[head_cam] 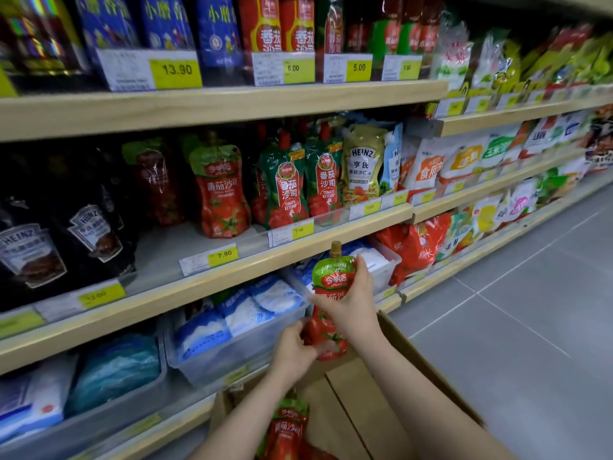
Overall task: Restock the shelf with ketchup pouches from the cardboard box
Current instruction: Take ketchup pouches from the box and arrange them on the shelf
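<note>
Both bare forearms enter from the bottom edge, head view. Below and between them sits the open brown cardboard box (371,406) on the grey tiled floor (530,310), flaps up; one red-and-green spouted ketchup pouch in the box (288,426) lies against its left side, partly hidden by the left forearm. Above the box, a matching red-and-green ketchup pouch with a tan screw cap (330,287) is held upright in front of the lower shelf. Right hand (351,303): fingers wrapped around the pouch's middle and right edge, thumb across the front label, closed on it. Left hand (293,350): fingers pinched on the pouch's lower left corner, also closed on it. Pouch cap reaches just under the light wooden edge of the middle shelf (232,270). On that shelf, one identical red-and-green pouch standing on the shelf (220,190) sits behind the yellow 7.90 price tag (223,255), with bare grey shelf floor in front of it and to its left. Just right of it: two dark green tomato ketchup pouches (303,180); then a beige Heinz pouch (363,161). Far left: black Heinz pouches (66,234). Under the shelf, clear plastic bins of blue-and-white bags (238,317). Right end of the aisle blurred; packaging unreadable.
</note>
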Demonstrator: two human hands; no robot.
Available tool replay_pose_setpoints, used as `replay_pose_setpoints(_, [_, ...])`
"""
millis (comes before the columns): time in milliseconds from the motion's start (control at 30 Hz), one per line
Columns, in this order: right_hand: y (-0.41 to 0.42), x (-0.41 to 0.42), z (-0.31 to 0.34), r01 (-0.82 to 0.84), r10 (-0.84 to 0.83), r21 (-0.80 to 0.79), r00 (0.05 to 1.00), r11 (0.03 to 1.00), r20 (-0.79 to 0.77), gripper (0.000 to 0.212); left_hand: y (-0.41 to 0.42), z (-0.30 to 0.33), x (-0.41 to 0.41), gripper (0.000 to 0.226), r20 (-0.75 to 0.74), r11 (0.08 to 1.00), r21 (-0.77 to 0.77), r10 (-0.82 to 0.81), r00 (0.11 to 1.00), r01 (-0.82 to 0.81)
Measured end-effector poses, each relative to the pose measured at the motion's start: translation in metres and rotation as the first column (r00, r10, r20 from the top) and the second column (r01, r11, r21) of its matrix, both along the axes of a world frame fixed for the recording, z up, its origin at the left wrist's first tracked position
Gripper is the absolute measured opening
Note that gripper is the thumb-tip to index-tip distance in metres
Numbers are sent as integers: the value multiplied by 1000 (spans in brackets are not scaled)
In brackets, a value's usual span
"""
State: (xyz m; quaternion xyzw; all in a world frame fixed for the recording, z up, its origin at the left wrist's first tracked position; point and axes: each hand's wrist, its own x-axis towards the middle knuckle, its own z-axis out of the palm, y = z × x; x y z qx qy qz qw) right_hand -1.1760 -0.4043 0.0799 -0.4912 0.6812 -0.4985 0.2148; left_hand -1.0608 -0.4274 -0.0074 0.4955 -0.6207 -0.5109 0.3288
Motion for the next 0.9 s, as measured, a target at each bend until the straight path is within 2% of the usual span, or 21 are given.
replay_pose_setpoints(67, [7,6,-7,-25,24,69,1000,997,15,111,2,4,1,43,-2,996,-64,65,998,-65])
replay_pose_setpoints(100, [10,9,-12,-35,34,95,999,995,18,104,3,7,1,37,-5,990,-100,95,995,-95])
replay_pose_setpoints(167, [13,14,-17,-29,26,76,999,997,31,75,6,10,3,33,9,980,-153,127,992,-124])
replay_pose_setpoints(233, [11,17,-17,-13,10,46,999,999,49,64,8,13,6,33,28,977,-186,115,993,-107])
replay_pose_setpoints(333, [8,19,-13,-25,22,46,998,999,63,64,10,15,13,38,50,979,-189,85,995,-74])
replay_pose_setpoints(433, [7,26,-10,-60,59,51,998,997,19,68,14,21,20,38,65,968,-227,125,990,-108])
replay_pose_setpoints(567, [0,32,-2,-79,78,29,997,996,8,62,13,37,31,43,85,964,-257,98,992,-73])
replay_pose_setpoints(633, [-6,33,7,-91,91,15,996,996,22,60,8,46,46,48,192,954,-298,46,980,13])
replay_pose_setpoints(667, [-9,33,12,-99,99,6,995,995,34,60,4,52,56,54,299,938,-343,58,953,51])
replay_pose_setpoints(733, [-15,34,25,-116,117,-16,992,993,50,61,-7,69,83,59,467,867,-492,184,865,81])
replay_pose_setpoints(767, [-19,36,33,-123,124,-26,991,992,51,61,-13,81,97,55,470,800,-593,252,846,91])
replay_pose_setpoints(833, [-27,41,51,-133,134,-42,990,990,35,62,-27,107,125,45,440,584,-799,400,804,147])
replay_pose_setpoints(900, [-34,46,67,-150,151,-59,988,987,19,65,-44,127,147,39,413,364,-903,588,696,228])
